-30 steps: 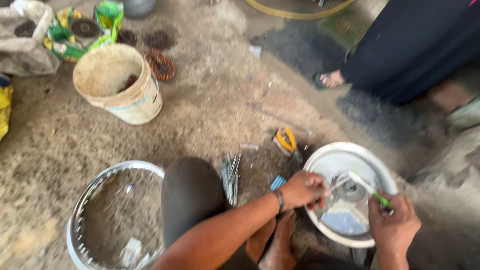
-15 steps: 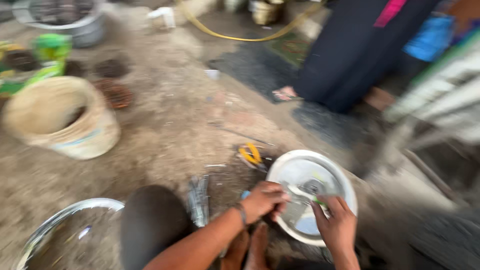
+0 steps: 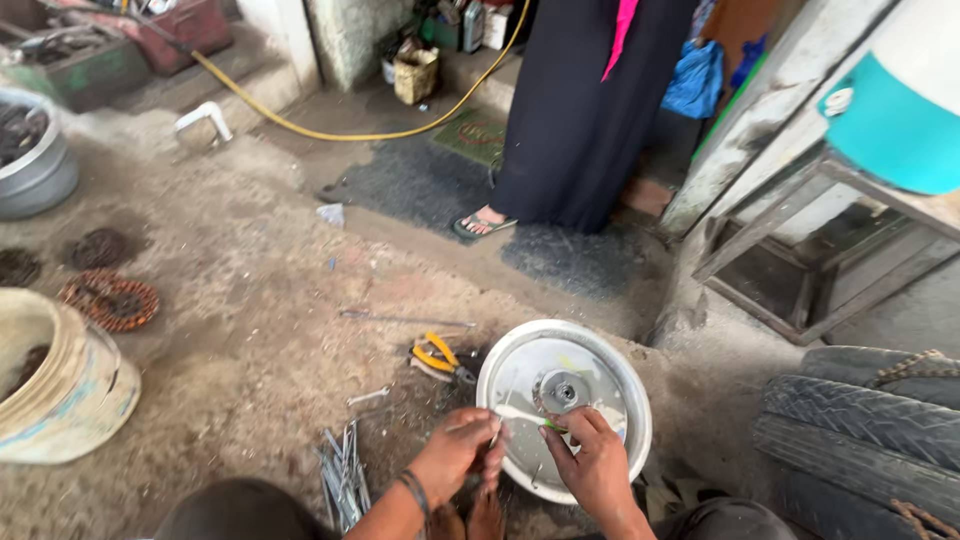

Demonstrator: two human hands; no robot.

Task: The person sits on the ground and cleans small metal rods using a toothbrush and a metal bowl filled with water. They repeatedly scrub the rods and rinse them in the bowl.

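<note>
Dusty, packed earth covers the workshop floor [image 3: 250, 290], grey-brown and gritty, with a dark mat beyond it. At the far wall, well past the fingers, stand small boxy containers [image 3: 470, 25] and a woven basket-like tub [image 3: 417, 72], their labels too small to make out; a yellow hose [image 3: 330, 130] curves across the ground in front of them. A blue plastic bag [image 3: 697, 78] hangs beside a person in a long black garment [image 3: 585, 110] with a sandalled foot showing.

Just ahead of the fingers lies a round, shallow white pan [image 3: 610, 375], smooth and glossy, with a metal hub [image 3: 560, 392] sitting at its centre. The left hand [image 3: 455, 455] is closed in a narrow pinch around a thin rod, likely a spoke, at the pan's near rim. The right hand [image 3: 595, 460] has its fingers curled around a slim green-handled tool [image 3: 552, 426] that reaches over the pan toward the hub.

Left of the left fingers lies a bundle of thin metal spokes [image 3: 342, 470]; further ahead of them sit yellow-handled pliers [image 3: 440, 358]. Far to the left stands a worn cream bucket [image 3: 65, 390], with a rusty chain ring [image 3: 110, 300] beyond it. Right of the right fingers lie stacked black rubber tyres [image 3: 860, 430] with a ribbed tread.
</note>
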